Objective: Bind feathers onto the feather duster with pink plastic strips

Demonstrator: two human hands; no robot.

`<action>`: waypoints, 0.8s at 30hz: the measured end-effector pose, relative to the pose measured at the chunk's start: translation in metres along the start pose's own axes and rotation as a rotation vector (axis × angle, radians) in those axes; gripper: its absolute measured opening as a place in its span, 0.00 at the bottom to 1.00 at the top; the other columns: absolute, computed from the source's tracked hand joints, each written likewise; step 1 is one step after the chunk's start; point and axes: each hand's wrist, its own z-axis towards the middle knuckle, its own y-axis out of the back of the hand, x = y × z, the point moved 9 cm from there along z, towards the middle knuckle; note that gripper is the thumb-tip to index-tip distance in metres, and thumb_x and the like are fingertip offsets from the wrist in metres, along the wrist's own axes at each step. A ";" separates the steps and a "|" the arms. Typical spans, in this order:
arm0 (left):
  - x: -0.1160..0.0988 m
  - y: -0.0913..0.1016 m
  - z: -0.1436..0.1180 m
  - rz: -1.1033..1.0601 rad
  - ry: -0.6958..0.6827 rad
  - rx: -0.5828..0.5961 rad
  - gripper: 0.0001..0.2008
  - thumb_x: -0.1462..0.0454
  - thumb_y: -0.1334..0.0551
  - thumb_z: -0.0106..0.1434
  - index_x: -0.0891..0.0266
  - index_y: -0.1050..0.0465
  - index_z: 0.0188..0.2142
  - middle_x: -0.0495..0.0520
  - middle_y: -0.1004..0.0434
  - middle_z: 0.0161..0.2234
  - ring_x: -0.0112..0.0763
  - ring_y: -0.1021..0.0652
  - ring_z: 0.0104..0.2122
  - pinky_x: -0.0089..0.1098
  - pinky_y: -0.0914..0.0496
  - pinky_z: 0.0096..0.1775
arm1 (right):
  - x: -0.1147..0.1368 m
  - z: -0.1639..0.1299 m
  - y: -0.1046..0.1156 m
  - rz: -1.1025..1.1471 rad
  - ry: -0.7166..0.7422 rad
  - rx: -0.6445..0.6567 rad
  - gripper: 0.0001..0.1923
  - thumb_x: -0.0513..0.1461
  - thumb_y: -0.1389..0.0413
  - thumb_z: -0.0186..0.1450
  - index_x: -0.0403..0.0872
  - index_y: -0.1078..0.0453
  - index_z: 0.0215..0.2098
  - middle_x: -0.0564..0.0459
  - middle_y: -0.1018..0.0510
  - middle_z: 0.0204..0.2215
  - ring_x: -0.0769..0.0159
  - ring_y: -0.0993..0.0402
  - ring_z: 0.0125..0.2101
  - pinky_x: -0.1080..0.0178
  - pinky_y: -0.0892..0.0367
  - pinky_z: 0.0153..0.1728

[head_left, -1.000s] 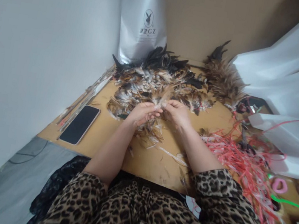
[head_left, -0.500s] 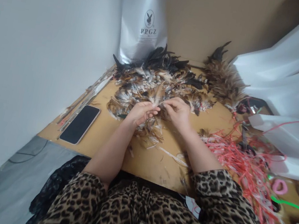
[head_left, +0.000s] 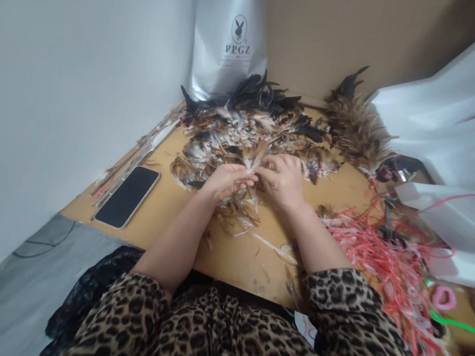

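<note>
My left hand (head_left: 228, 180) pinches the pale quill end of a small bunch of brown feathers (head_left: 254, 154), whose tips fan out away from me. Close against it, my right hand (head_left: 281, 179) has thumb and fingers pressed together at the bunch's right side; what lies between those fingers is too small to make out. Beneath and beyond both hands spreads a broad pile of loose feathers (head_left: 227, 128), brown and white in front and black at the back. A few stray feathers lie below my wrists.
A dark-screened phone (head_left: 127, 196) lies at left by the white wall. Behind the pile stands a silver bag (head_left: 230, 31). At right are a tied feather bundle (head_left: 355, 128), tangled pink ties (head_left: 385, 275), a pair of scissors (head_left: 389, 221) and a white machine (head_left: 467, 113).
My right hand has closed in on the feather bunch, its fingers now curled more tightly beside it. My left hand has shifted slightly right, keeping its pinch.
</note>
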 end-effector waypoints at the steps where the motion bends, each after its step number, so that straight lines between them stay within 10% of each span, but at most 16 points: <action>1: 0.000 -0.001 0.000 0.001 0.001 0.004 0.03 0.71 0.37 0.57 0.72 0.26 0.29 0.55 0.22 0.25 0.18 0.25 0.20 0.17 0.35 0.21 | 0.000 0.000 0.000 -0.001 0.006 -0.003 0.09 0.42 0.48 0.65 0.54 0.25 0.36 0.52 0.25 0.40 0.64 0.38 0.42 0.58 0.48 0.44; 14: 0.005 0.000 0.001 0.095 0.007 -0.021 0.05 0.69 0.34 0.53 0.71 0.27 0.26 0.56 0.23 0.23 0.20 0.25 0.20 0.19 0.33 0.23 | -0.005 -0.003 -0.012 0.089 -0.074 0.099 0.09 0.41 0.48 0.64 0.53 0.25 0.34 0.52 0.26 0.45 0.60 0.38 0.48 0.55 0.49 0.48; 24: -0.012 0.008 0.002 0.121 -0.187 -0.154 0.10 0.63 0.33 0.53 0.68 0.32 0.26 0.55 0.22 0.26 0.20 0.25 0.20 0.20 0.35 0.23 | -0.048 -0.006 0.011 0.478 -0.639 -0.156 0.09 0.44 0.43 0.58 0.46 0.27 0.26 0.50 0.25 0.30 0.62 0.31 0.36 0.57 0.38 0.43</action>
